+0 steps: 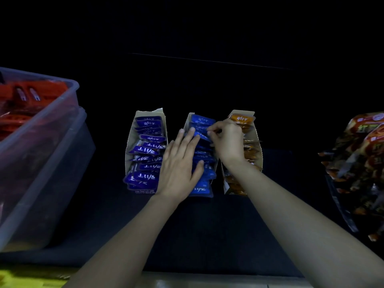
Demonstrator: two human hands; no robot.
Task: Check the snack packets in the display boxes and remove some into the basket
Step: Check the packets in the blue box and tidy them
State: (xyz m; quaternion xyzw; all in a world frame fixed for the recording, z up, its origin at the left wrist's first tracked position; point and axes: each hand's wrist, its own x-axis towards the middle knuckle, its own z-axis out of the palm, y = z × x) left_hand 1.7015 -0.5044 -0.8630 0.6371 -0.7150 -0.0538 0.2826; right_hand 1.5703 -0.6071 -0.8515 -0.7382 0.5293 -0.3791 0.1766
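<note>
Three open cardboard display boxes stand side by side on a dark shelf. The left box (129, 140) holds purple packets (145, 163). The middle box holds blue packets (202, 119), and the right box (257, 140) holds orange packets (241, 118). My left hand (179, 165) lies flat, fingers spread, on the blue packets in the middle box. My right hand (227, 140) pinches the top edge of one blue packet (202, 135) near the far end of that row.
A clear plastic bin (41, 146) with red packets inside sits at the left. A pile of larger orange and black snack bags (361, 167) lies at the right. Something yellow (25, 277) shows at the bottom left. The background is dark.
</note>
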